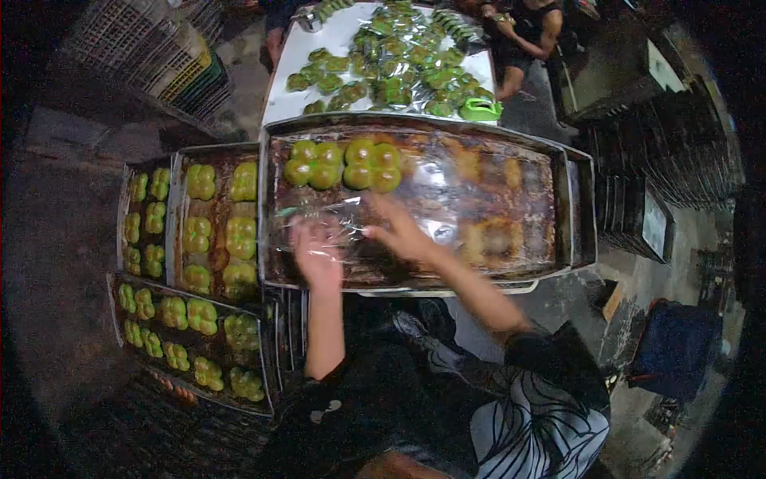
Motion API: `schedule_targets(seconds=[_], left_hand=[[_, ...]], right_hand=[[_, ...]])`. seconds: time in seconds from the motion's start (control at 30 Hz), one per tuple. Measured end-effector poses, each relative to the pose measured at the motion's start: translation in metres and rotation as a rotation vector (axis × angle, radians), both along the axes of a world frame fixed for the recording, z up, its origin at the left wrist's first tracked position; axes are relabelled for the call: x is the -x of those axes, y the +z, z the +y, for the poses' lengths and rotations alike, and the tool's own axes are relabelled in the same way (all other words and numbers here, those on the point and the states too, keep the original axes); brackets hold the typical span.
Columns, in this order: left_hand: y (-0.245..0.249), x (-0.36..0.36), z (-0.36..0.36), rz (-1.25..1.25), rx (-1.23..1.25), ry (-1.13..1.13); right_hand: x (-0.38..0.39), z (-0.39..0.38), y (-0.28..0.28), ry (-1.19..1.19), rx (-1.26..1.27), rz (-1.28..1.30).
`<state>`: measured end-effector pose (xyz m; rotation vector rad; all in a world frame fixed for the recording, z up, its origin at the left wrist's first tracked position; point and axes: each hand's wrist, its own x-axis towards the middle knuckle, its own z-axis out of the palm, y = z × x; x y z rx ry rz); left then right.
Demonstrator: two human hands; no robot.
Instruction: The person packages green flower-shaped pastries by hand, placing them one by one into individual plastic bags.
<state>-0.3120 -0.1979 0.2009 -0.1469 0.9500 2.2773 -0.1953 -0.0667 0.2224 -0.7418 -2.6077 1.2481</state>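
A clear plastic bag [343, 219] lies crinkled and shiny over my left hand [316, 246], whose fingers are partly covered by the film and blurred. My right hand [401, 229] reaches in from the right, thumb and fingers apart, close by the bag's right edge. Both hands are over a large, browned metal baking tray [511, 254]. Just beyond them in that tray sit two clusters of green, glossy buns, a left cluster [313, 164] and a right cluster [372, 166].
More trays of green buns stand at left: one tray [219, 152] adjoining mine, another [259, 339] nearer me. Ahead, a white table [281, 100] carries many bagged buns [399, 60] and a green plastic item [480, 109]. A person [531, 32] sits behind it; stacked trays [678, 160] are at right.
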Motion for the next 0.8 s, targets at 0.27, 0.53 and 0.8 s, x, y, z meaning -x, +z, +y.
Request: schedule_targets(seconds=[0.27,0.53,0.8], left_hand=[[0.046,0.085,-0.006,-0.171,-0.099,0.391],[0.077,0.050,0.049,-0.033,-0.269,-0.057],[0.122,0.016,0.070,0.087,-0.371,-0.314]], right_hand=[[0.074,0.019,-0.032,-0.394,-0.416,0.083],[0.038,-0.039,0.096,-0.231,-0.579,0.503],[0.013,-0.030,0.121,-0.352,-0.696,0.482]])
